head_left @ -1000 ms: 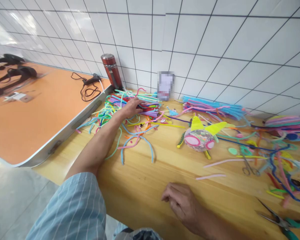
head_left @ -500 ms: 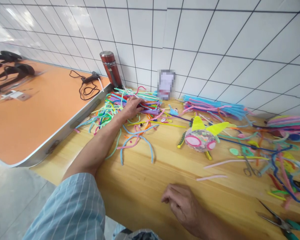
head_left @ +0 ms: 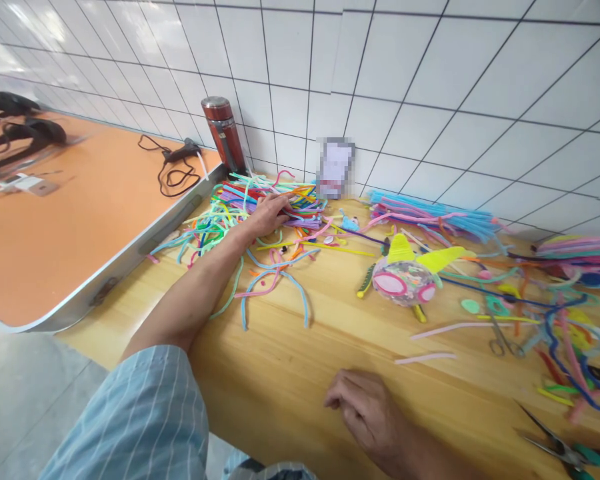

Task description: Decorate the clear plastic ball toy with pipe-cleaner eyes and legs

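In the head view my left hand (head_left: 270, 212) reaches out over a heap of colourful pipe cleaners (head_left: 225, 217). Its fingers and thumb are apart on top of the bundle, and the fingertips are partly lost among the stems. My right hand (head_left: 360, 407) rests on the wooden table with its fingers curled in and nothing visible in them. Between the heap and my right hand lie bent light blue pipe cleaners (head_left: 303, 300). A round craft figure (head_left: 405, 283) with yellow ears and pink-rimmed eyes stands beyond my right hand, touched by neither hand.
A red thermos (head_left: 225, 137) and a propped phone (head_left: 336, 167) stand by the tiled wall. Blue and pink pipe cleaners (head_left: 430, 217) lie at the back. Scissors (head_left: 503, 340) and long-nosed pliers (head_left: 555, 443) are at the right. An orange table (head_left: 95, 220) adjoins on the left.
The fingers of my left hand have shifted slightly on the heap, and an orange and yellow stem now shows beside them. My right hand stays put.
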Demonstrator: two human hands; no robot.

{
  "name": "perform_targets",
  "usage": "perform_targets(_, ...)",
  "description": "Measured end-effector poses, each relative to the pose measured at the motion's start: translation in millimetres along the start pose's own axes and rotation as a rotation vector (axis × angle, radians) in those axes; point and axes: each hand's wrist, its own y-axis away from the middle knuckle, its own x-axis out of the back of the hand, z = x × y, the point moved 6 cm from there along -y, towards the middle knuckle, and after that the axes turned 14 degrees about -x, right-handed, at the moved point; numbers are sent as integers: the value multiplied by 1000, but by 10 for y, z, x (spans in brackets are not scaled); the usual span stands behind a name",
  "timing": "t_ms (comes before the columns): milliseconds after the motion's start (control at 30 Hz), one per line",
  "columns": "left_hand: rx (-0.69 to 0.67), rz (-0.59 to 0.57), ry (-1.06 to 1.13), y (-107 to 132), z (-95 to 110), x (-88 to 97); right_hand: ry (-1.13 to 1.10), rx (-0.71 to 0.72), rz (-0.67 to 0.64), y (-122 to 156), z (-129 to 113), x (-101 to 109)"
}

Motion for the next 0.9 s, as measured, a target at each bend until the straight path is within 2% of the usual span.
perform_targets(300,-55,13,5,-15,57,40,12,17,9,-13,-12,2)
perform_targets(600,-44,36,-29,-1,55,22,10,12,12,-21,-37,20)
perform_targets(800,-43,-6,-53,-9,77,12,25,-11,-11,-26,-30,15)
perform_targets(900,-21,-80,-89,-25,89,0,21,-14,-11,-22,-31,19)
